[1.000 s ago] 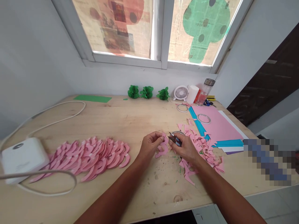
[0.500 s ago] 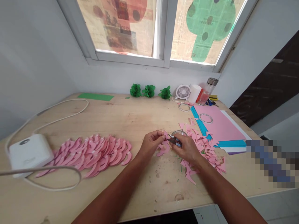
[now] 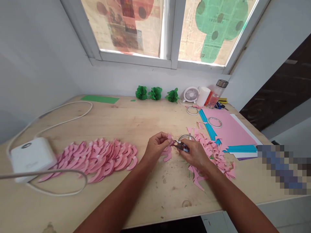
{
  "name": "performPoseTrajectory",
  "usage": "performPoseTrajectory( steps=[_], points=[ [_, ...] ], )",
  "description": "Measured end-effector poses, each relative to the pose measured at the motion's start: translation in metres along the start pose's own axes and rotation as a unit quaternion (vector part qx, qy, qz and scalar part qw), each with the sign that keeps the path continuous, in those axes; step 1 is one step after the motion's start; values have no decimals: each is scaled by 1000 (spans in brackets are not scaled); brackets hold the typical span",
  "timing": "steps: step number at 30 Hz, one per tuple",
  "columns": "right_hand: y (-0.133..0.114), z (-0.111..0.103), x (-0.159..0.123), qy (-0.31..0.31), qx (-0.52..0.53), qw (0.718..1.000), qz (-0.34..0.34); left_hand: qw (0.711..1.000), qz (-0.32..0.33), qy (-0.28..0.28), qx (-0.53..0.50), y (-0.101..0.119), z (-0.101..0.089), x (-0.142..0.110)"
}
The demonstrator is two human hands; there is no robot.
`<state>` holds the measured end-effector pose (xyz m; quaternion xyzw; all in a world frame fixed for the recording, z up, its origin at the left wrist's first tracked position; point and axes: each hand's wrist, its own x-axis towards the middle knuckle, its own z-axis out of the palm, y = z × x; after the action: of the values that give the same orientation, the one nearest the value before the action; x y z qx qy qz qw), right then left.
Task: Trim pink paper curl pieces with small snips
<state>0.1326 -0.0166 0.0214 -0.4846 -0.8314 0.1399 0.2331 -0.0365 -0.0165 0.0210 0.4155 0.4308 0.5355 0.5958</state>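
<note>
Between the thumb and fingers of my left hand (image 3: 157, 144) is a curved pink paper piece (image 3: 167, 154), pinched near its top, its lower curl hanging below the fingertips. My right hand (image 3: 193, 151) is closed around small scissors (image 3: 180, 145) with dark blades and bluish handles. Their tip points left, at the paper's edge beside my left thumb; whether the blades are on the paper is too small to tell. Pink paper scraps (image 3: 215, 152) lie to the right of my right hand. Left of my left hand, overlapping rows of curved pink pieces (image 3: 107, 158) cover the wooden table (image 3: 145, 200).
A white box (image 3: 32, 158) with a looping cable stands at the left. Green paper ornaments (image 3: 155, 93), a small fan (image 3: 191, 94) and a glass bottle (image 3: 216, 95) line the back. Tape rolls (image 3: 215, 122) and pink sheets (image 3: 233, 129) lie at the right.
The pink paper in my left hand has shifted slightly left, away from my right hand. The scissors remain in my right hand. The view has tilted slightly.
</note>
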Motion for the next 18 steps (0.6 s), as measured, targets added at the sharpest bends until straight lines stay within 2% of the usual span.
performPoseTrajectory(
  steps=[3, 9, 18],
  points=[
    [0, 0, 0, 0, -6, 1000, 1, 1000, 24, 0, -7, 0, -1, 1],
    [0, 0, -1, 2, -22, 1000, 4, 991, 120, 8, 50, 5, -4, -2],
    [3, 0, 0, -4, -39, 999, 7, 959, 225, 33, 167, 4, -9, -6]
  ],
)
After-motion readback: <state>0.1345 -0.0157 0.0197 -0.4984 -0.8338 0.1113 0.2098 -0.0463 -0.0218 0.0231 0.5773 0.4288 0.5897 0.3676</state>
